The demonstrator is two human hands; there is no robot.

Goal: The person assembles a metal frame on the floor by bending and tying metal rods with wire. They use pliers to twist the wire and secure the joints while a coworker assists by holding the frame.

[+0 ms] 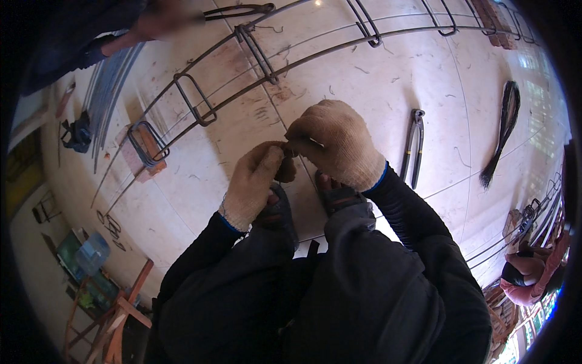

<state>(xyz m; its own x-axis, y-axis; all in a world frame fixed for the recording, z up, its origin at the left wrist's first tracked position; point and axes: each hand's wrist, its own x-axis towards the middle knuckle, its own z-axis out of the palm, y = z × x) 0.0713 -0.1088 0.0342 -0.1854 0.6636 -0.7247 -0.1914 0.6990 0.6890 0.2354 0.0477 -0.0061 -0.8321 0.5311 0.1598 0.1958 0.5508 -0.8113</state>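
Both my hands wear beige knitted gloves with blue cuffs and meet in front of my feet. My left hand is closed, its thumb and fingers pinched together. Against its fingertips, my right hand is curled and closed too. Whatever lies between the fingers is too small or hidden to name. Beyond the hands runs a long frame of steel bars with rectangular wire stirrups around them. Pincers with dark and yellow handles lie on the floor to the right of my right hand.
A bundle of thin black tie wire lies at the right. A brick sits under the frame's left end, beside stacked stirrups. At the upper left another person's hand is near the frame. Wire scraps litter the tiled floor. Another person sits far right.
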